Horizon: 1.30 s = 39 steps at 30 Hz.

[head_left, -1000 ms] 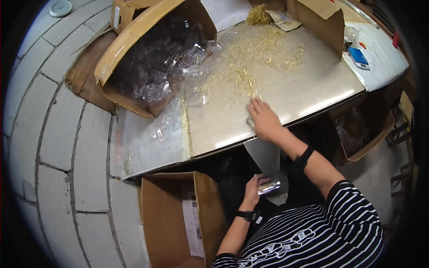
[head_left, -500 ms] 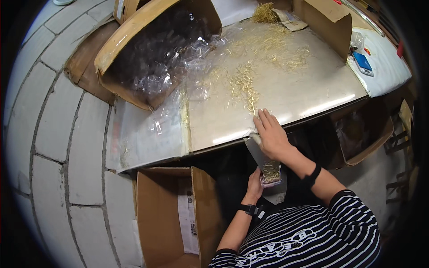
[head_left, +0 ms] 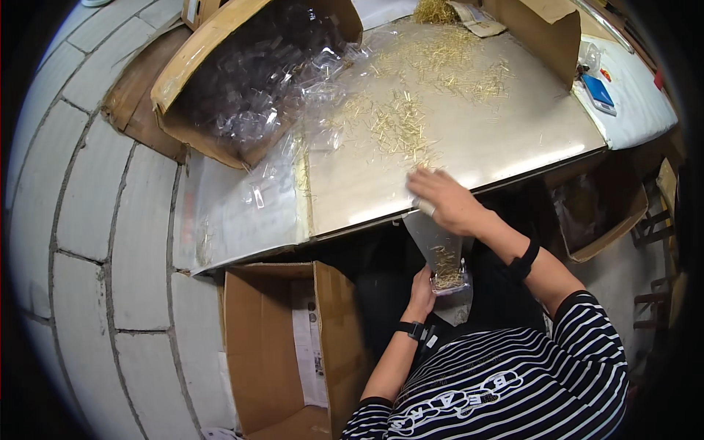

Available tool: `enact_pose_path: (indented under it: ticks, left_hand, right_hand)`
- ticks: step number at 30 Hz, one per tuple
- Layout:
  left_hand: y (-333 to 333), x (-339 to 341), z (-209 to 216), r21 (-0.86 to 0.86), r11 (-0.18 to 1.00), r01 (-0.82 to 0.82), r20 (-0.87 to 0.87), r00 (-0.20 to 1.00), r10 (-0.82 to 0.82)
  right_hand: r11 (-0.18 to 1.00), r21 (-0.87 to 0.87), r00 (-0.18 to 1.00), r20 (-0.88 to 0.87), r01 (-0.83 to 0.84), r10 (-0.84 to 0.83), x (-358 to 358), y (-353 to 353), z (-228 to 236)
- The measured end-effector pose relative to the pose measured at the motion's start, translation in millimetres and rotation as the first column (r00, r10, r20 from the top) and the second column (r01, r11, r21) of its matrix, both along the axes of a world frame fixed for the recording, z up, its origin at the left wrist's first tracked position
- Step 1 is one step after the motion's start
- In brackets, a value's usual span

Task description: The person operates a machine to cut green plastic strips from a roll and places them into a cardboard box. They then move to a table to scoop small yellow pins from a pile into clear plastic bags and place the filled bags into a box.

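Nearby, an open cardboard box (head_left: 293, 352) stands beside the left hand (head_left: 423, 287).

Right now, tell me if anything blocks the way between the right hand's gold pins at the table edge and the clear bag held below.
Nothing visible does. The right hand rests at the table edge, directly above the clear bag in the left hand.

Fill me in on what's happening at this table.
A person in a striped shirt is bagging small gold pins scattered over a table. The right hand rests at the table's near edge by the pins. The left hand holds a clear plastic bag below that edge, with some pins already inside. A cardboard box of clear bags sits at the far left, and an open cardboard box stands on the floor.
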<state>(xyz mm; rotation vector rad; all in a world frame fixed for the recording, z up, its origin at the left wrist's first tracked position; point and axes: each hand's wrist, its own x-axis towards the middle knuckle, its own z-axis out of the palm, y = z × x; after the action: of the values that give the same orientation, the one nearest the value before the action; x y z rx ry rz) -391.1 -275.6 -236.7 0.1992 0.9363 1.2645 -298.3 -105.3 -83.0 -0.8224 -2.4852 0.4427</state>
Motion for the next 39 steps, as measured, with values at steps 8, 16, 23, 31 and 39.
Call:
enact_pose_path:
  ticks: [8,16,23,31,39]
  left_hand:
    - [-7.4,-0.1,-7.1,-0.07,0.997,0.011,-0.062,0.998,-0.015]
    - [-6.7,2.9,-12.0,-0.022,0.999,0.046,-0.057,0.997,-0.047]
    - [-8.6,1.7,-11.0,-0.076,0.996,0.038,-0.078,0.996,-0.044]
    - [-7.8,1.0,-7.2,-0.045,0.999,0.027,-0.07,0.997,-0.031]
    - [-8.0,2.5,0.4,-0.062,0.998,0.029,-0.087,0.996,-0.034]
  right_hand:
    - [0.988,0.111,0.988,0.1,0.109,-0.12,5.8,-7.3,-9.4]
    - [0.998,0.066,0.998,0.065,-0.024,0.02,12.4,-22.4,-9.9]
    - [0.991,0.048,0.992,0.017,-0.125,0.124,22.6,-48.6,14.2]
    - [0.999,0.03,0.997,0.079,-0.011,0.008,17.6,6.2,2.5]
    - [0.997,0.065,0.997,0.062,0.043,-0.047,18.2,-0.6,0.3]
